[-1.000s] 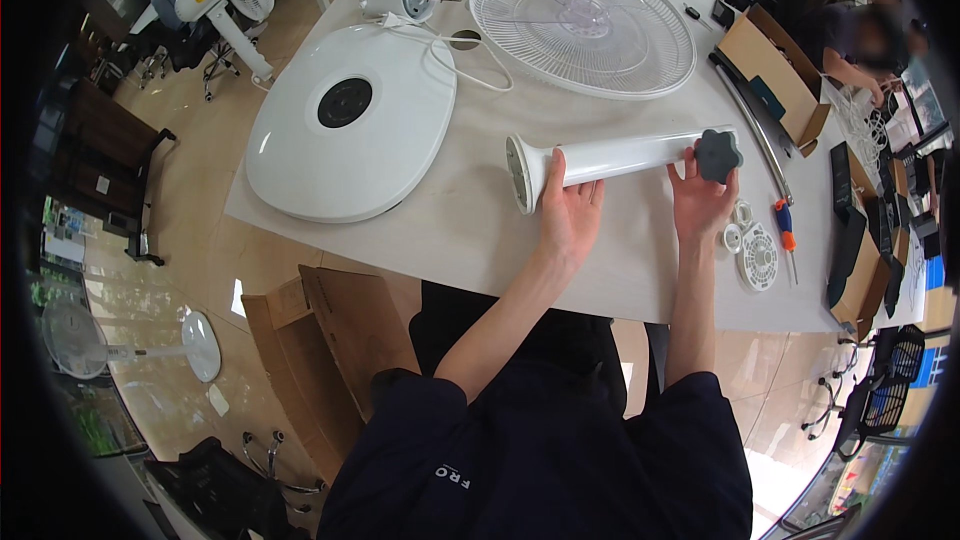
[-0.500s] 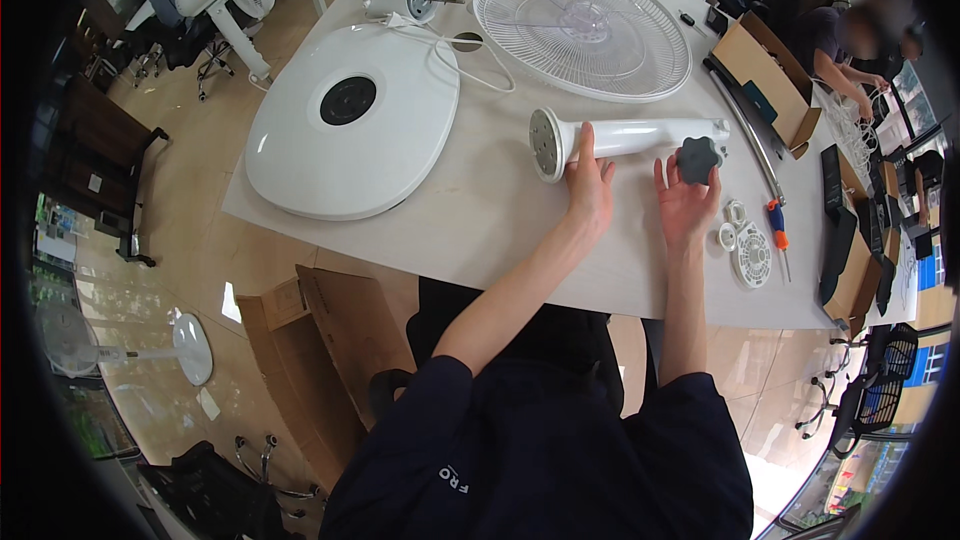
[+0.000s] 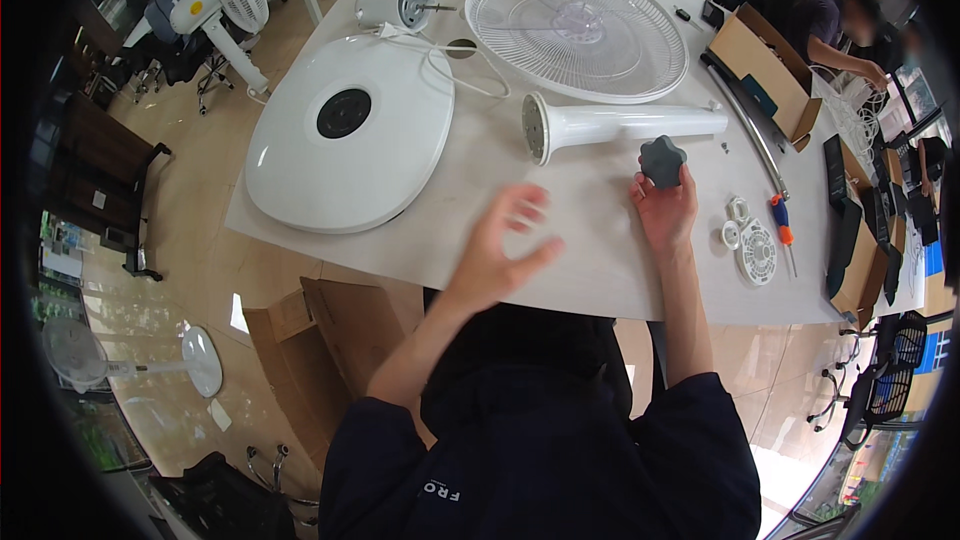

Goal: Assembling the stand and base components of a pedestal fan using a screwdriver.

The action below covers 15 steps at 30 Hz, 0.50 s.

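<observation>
Between the fingers of my right hand (image 3: 666, 212) is a dark grey lobed knob (image 3: 662, 162), raised above the table. My left hand (image 3: 508, 245) is in the air near the table's front edge, blurred, with fingers apart and nothing in them. Beyond both hands lies a white tubular stand (image 3: 630, 123) on its side, its flared end to the left. To the left rests a white rounded fan base (image 3: 300, 165) with a dark round centre. White plastic parts (image 3: 755, 252) and a screwdriver (image 3: 783, 225) with a blue and orange handle lie right of my right hand.
A fan grille (image 3: 600, 70) and a motor unit (image 3: 395, 5) with a white cable lie at the back. A metal pole (image 3: 750, 130) and open cardboard boxes (image 3: 770, 60) are to the right. Another person (image 3: 835, 40) handles cables there. A cardboard box (image 3: 300, 340) stands below the table edge.
My left hand has let go of the white stand and moved back toward me. My right hand has drawn the knob slightly left and nearer. The stand now lies on the table untouched.
</observation>
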Tool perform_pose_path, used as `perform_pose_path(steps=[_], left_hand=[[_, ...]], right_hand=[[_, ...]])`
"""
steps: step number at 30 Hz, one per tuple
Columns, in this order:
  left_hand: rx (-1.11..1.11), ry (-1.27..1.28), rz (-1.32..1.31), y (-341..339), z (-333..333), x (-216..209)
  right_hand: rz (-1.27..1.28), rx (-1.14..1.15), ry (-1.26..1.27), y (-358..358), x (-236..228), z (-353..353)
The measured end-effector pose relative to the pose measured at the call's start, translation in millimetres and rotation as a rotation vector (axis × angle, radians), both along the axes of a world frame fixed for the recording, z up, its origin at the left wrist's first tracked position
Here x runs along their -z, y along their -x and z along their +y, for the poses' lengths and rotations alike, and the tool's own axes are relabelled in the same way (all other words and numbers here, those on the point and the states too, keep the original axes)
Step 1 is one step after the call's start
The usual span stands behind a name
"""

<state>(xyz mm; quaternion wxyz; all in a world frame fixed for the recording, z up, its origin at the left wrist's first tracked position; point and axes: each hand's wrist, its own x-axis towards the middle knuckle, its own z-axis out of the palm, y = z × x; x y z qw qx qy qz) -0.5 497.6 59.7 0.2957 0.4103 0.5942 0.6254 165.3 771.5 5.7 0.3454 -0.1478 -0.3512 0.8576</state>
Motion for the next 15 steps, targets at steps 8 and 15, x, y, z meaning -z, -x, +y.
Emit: perform_pose_path(steps=[8, 15], left_hand=[[-0.366, 1.024, 0.925, 165, 26, -26], [-0.445, 1.244, 0.868, 192, 50, -8]], right_hand=[[-0.060, -0.260, -0.241, 15, 8, -31], [-0.296, -0.387, -0.698, 21, 1, -51]])
